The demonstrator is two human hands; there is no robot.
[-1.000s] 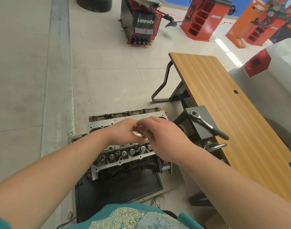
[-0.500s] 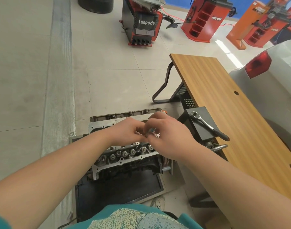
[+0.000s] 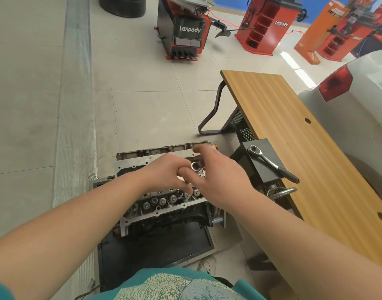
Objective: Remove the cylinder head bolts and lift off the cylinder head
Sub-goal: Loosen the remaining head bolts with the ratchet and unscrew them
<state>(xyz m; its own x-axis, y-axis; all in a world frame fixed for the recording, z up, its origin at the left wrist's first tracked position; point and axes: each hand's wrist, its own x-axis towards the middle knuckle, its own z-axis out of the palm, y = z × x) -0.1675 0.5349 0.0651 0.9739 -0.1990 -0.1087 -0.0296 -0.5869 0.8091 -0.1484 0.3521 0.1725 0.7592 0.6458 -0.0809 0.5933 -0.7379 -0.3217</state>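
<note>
Over the head (image 3: 164,202), seated on the block on the floor, a bolt (image 3: 195,165) is pinched by the left hand (image 3: 166,173); the right hand (image 3: 218,176) is spread. Lifting is judged undone.

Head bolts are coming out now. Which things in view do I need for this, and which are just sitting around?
For the job:
cylinder head
left hand, fingers curled over the head
right hand, reaching over it
ratchet wrench, lying on the black box

Just lying about:
wooden table
tyre machine
red cabinet
white car
tyre
</note>
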